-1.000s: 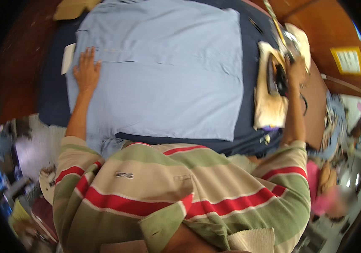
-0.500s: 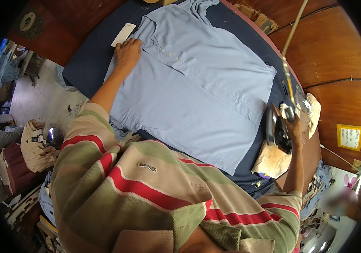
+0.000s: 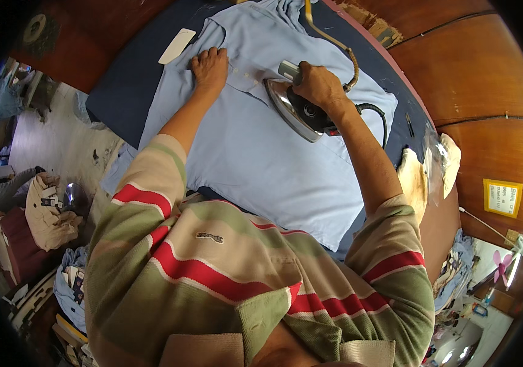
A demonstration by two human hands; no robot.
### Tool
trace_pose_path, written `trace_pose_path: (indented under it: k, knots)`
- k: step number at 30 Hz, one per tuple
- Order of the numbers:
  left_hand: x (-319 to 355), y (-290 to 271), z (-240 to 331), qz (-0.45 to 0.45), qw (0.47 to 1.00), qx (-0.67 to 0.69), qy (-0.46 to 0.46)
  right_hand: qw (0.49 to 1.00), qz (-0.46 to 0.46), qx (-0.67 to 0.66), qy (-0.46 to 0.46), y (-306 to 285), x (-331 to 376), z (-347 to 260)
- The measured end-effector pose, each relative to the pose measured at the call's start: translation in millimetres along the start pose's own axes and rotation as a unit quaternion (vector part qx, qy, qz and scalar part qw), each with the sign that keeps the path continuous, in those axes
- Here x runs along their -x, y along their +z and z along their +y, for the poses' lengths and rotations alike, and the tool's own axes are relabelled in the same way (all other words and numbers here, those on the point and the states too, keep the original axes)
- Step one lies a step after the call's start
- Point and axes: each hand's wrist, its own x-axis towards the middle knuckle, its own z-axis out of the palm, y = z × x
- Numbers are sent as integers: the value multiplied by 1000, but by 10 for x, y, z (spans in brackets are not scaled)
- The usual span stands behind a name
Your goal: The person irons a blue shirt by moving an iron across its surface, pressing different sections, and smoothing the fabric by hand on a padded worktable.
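Observation:
A light blue shirt (image 3: 255, 162) lies spread over a dark blue padded table (image 3: 124, 79), its buttoned placket running diagonally. On the cloth near its upper left part, my left hand (image 3: 210, 68) rests palm down with nothing held; its fingers are extended and slightly bent. My right hand (image 3: 320, 88) is wrapped around the handle of an electric iron (image 3: 295, 111), whose soleplate is against the shirt just right of the placket buttons. A tan hose (image 3: 353, 61) and a black cord (image 3: 383, 119) trail from the iron. Beside the shirt's top left edge is a white card (image 3: 177, 46).
A scorched beige cloth (image 3: 412, 183) and clear plastic (image 3: 435, 165) lie at the table's right end. Dark tweezers-like tools (image 3: 409, 125) sit close by. A wooden panel wall (image 3: 475, 79) borders the far right. Folded garments (image 3: 53, 211) are piled at lower left.
My right hand has brought the iron from beyond the shirt's right edge leftward onto the shirt. My left hand has slid a little right, away from the white card.

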Motion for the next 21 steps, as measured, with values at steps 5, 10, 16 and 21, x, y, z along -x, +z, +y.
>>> trace_pose_path:
  k: [5, 10, 16, 21]
  knots:
    - [-11, -120, 58, -96, 992, -10, -80, 998, -49, 24, -34, -24, 152, -5]
    - [12, -177, 21, -39, 999, -21, -21, 997, -18, -36, 62, -39, 110, 17]
    - [61, -425, -198, -162, 986, 0, -32, 997, -29, -69, 37, -38, 137, 45]
    - [-36, -374, -339, -196, 975, 104, 0, 996, -63, -70, 3, -71, 119, 42]
